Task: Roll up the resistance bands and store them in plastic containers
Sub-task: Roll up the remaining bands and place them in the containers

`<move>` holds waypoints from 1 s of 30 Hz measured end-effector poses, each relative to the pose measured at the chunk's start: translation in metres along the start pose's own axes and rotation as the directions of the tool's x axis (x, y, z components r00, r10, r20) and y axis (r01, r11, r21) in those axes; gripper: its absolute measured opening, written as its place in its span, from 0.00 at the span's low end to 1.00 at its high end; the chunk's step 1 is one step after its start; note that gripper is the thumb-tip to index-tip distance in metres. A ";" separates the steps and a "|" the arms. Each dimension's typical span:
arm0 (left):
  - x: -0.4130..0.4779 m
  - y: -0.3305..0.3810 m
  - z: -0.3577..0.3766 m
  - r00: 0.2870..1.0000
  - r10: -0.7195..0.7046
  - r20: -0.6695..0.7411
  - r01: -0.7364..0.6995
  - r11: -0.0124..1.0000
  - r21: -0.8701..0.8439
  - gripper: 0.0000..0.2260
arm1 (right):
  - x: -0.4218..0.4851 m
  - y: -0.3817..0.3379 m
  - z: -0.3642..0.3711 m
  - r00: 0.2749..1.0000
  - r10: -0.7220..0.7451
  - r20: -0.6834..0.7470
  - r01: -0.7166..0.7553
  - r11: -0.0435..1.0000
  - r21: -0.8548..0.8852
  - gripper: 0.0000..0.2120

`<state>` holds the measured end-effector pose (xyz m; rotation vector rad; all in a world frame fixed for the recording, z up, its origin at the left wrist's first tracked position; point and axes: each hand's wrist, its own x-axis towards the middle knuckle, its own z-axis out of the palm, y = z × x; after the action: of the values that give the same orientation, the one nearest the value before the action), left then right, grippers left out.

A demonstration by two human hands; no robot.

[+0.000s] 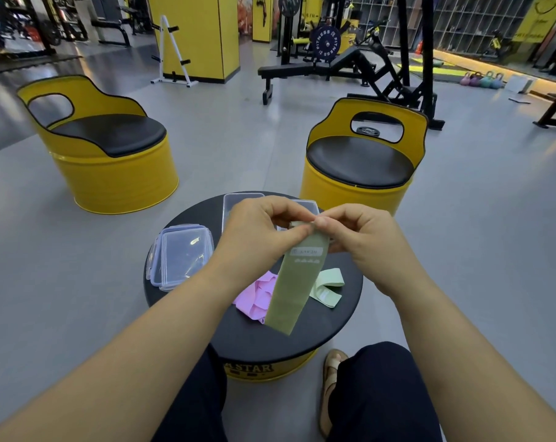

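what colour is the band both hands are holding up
Olive green, with a small white label near the top. The band hangs from both hands in the head view.

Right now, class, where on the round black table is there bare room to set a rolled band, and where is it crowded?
Bare: the near strip of the table, bordered by the pink band, the light green band and the front rim. Crowded: left side, stacked containers; middle, where left hand and right hand pinch the olive band.

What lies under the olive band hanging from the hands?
A pink band lies crumpled on the black table, its right part covered by the olive band, which the left hand and right hand pinch at its top.
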<state>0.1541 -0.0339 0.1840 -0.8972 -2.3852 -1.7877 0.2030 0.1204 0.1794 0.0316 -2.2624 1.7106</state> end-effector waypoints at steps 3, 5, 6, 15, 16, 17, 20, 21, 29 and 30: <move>-0.001 -0.001 0.000 1.000 0.000 -0.003 0.000 1.000 -0.008 0.09 | 0.001 0.003 0.000 1.000 -0.017 -0.026 0.016 0.999 -0.042 0.03; -0.002 -0.001 -0.001 1.000 -0.007 -0.006 0.007 1.000 -0.010 0.09 | 0.001 0.003 0.001 0.998 -0.041 -0.042 0.038 0.997 -0.063 0.03; -0.003 -0.001 -0.001 1.000 -0.019 -0.007 0.019 1.000 -0.021 0.09 | 0.001 0.002 0.001 0.998 -0.047 -0.042 0.044 0.997 -0.061 0.02; -0.002 0.002 -0.006 0.982 -0.168 0.091 0.183 0.964 -0.195 0.05 | 0.001 -0.002 -0.003 0.999 0.040 0.034 -0.042 0.997 0.059 0.06; -0.002 0.001 -0.006 0.981 -0.174 0.091 0.189 0.961 -0.204 0.06 | 0.001 -0.003 -0.003 0.998 0.045 0.041 -0.048 0.996 0.072 0.06; -0.002 0.001 -0.006 0.979 -0.182 0.090 0.198 0.956 -0.215 0.06 | 0.002 -0.003 -0.003 0.998 0.049 0.045 -0.052 0.995 0.084 0.05; -0.001 0.000 -0.005 0.973 -0.215 0.088 0.231 0.941 -0.249 0.08 | 0.002 -0.004 -0.003 0.997 0.058 0.042 -0.062 0.993 0.097 0.07; 0.000 -0.001 -0.005 0.971 -0.224 0.088 0.239 0.937 -0.256 0.09 | 0.003 -0.004 -0.003 0.997 0.064 0.041 -0.068 0.992 0.103 0.08; -0.003 -0.002 -0.006 0.966 -0.234 0.112 0.256 0.931 -0.260 0.06 | 0.001 -0.006 -0.001 0.997 0.078 0.029 -0.082 0.981 0.176 0.10; -0.004 -0.001 -0.006 0.968 -0.226 0.110 0.247 0.937 -0.247 0.06 | 0.001 -0.006 -0.001 0.996 0.079 0.027 -0.083 0.980 0.181 0.10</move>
<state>0.1549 -0.0413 0.1838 -0.7380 -2.4369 -2.2355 0.2040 0.1197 0.1857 -0.0041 -2.1412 1.9630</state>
